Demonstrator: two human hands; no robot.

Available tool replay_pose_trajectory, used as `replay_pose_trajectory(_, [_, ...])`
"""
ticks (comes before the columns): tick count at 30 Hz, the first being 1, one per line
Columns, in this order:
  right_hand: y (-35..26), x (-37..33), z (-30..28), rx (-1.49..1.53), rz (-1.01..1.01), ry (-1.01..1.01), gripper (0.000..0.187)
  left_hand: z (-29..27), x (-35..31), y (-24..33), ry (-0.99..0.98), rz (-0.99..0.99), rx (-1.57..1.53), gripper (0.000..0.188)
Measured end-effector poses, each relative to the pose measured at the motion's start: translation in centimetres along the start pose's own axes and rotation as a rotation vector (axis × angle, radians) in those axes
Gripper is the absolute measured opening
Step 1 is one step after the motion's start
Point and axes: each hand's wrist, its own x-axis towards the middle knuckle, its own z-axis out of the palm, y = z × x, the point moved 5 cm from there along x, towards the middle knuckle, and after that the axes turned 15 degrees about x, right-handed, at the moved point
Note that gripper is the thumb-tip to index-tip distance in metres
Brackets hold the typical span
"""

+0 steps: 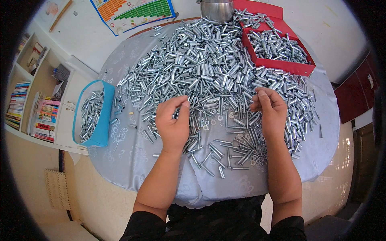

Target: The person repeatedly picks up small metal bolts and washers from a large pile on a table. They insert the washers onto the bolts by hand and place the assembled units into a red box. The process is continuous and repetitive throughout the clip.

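Note:
A wide heap of silvery metal sleeves and bolts (201, 60) covers much of the table. My left hand (172, 122) is over the heap's near left edge, fingers curled and thumb tip close to the index fingertip. Whatever it may pinch is too small to make out. Over the near right part, my right hand (271, 114) is also closed, thumb against the bent fingers; anything in it is hidden. Between my forearms lie loose bolts (229, 154) and several flat washers (206, 123). More washers (259, 154) are gathered beside my right forearm.
A blue fabric bin (105, 116) of metal parts stands at the table's left edge. At the far right, a red box (281, 66) holds more, near a steel pot (217, 11). The table has a silvery cloth (136, 168). A bookshelf (60, 120) stands left.

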Motion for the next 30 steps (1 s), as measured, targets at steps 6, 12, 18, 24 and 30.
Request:
replay_pose_trajectory(6, [-0.2, -0.1, 0.0, -0.005, -0.021, -0.004, 0.019, 1.4, -0.5, 1.9, -0.208, 0.395, 0.42, 0.018])
replay_pose_trajectory(12, [-0.3, -0.1, -0.1, 0.003, -0.026, -0.002, 0.019, 2.3, -1.0, 1.7, -0.251, 0.412, 0.512, 0.017])
replay_pose_trajectory(18, [0.0, 0.1, -0.3, -0.016, -0.031, -0.006, 0.019, 2.4, -0.9, 1.8, -0.224, 0.389, 0.414, 0.013])
replay_pose_trajectory(24, [-1.0, -0.6, 1.4, -0.572, -0.386, -0.202, 0.011, 2.5, -1.5, 1.1, -0.271, 0.123, -0.014, 0.01])
replay_pose_trajectory(30, [0.4, -2.1, 3.6, -1.017, -0.61, -0.552, 0.016, 3.2, -2.3, 0.8, -0.4, -0.13, -0.346, 0.016])
